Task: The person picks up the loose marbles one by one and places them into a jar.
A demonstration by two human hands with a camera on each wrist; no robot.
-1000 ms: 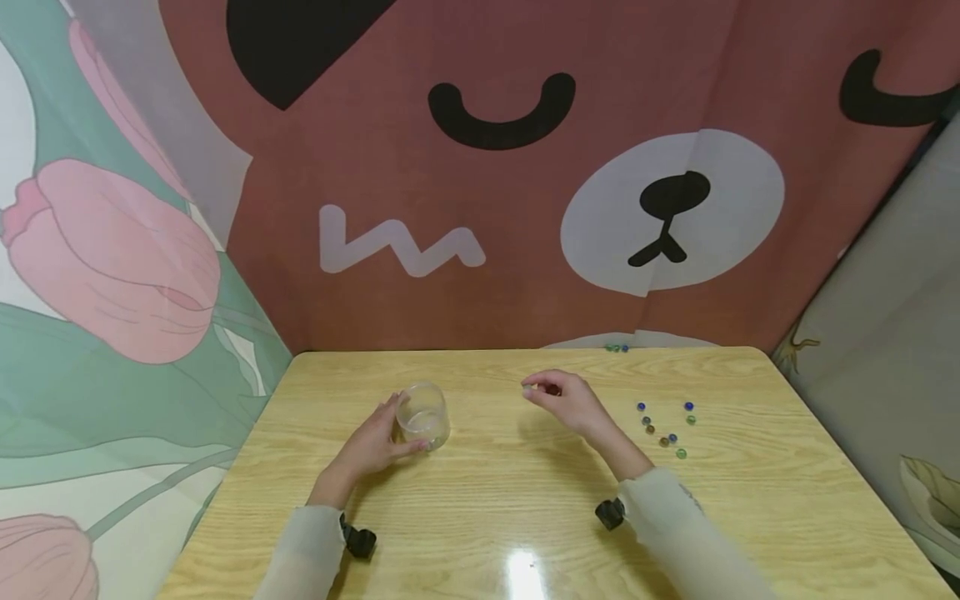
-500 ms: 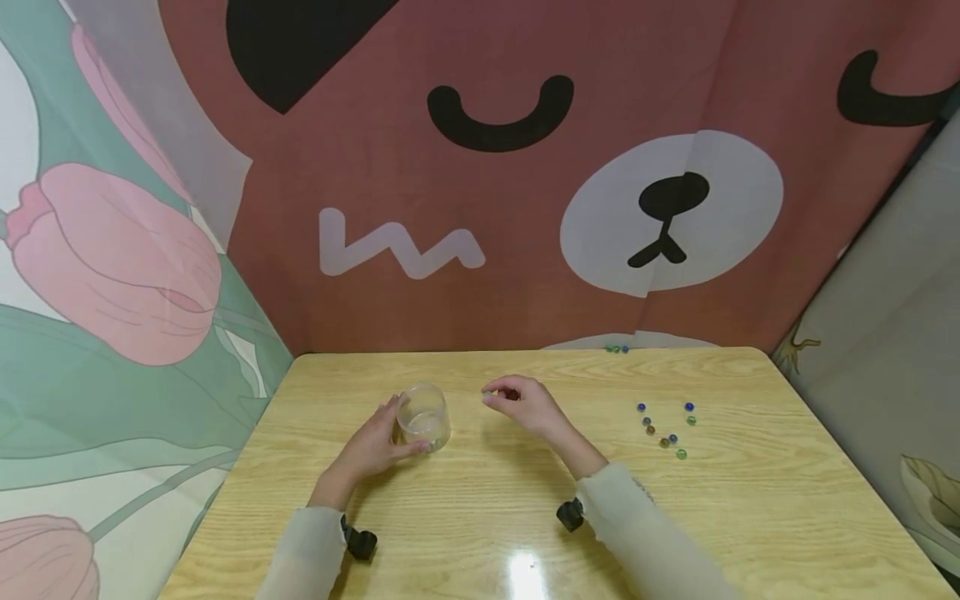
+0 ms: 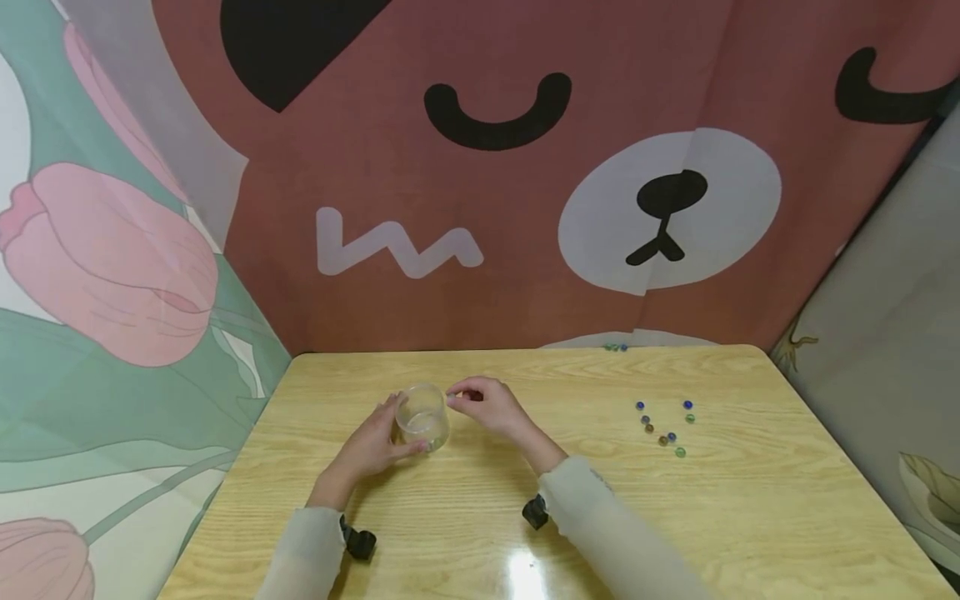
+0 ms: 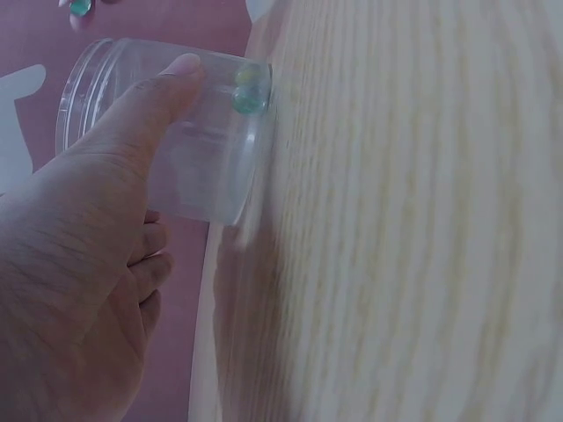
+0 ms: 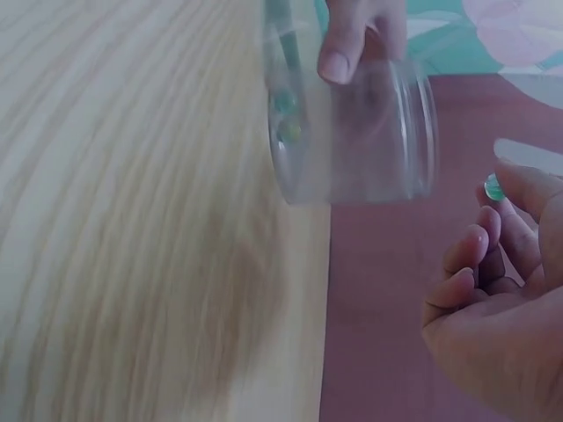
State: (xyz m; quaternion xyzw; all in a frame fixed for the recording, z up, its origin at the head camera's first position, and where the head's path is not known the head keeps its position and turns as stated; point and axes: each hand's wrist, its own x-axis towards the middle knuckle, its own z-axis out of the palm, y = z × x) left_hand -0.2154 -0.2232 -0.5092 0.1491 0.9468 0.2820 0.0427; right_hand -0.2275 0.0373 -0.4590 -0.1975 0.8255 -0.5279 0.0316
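Note:
A clear plastic jar [image 3: 423,412] stands upright and lidless on the table, left of centre. My left hand [image 3: 372,446] grips it from the left, its thumb along the near side and the other fingers behind. At the jar's bottom lie a green marble [image 4: 247,99] and a yellowish marble [image 4: 249,74], seen through the wall in the left wrist view. Between thumb and index finger, my right hand [image 3: 487,406] pinches a green marble [image 5: 494,186]. That hand is up beside the jar's rim, on its right; its other fingers are curled.
Several blue, brown and green marbles lie scattered on the wooden table [image 3: 750,500] at the right, one green marble [image 3: 680,452] nearest. A few small marbles [image 3: 615,347] sit at the back edge. A printed curtain [image 3: 450,317] hangs right behind the table.
My right hand has moved left across the table with its pinched marble, from mid-table up to the jar's rim. The left hand and the jar have stayed in place.

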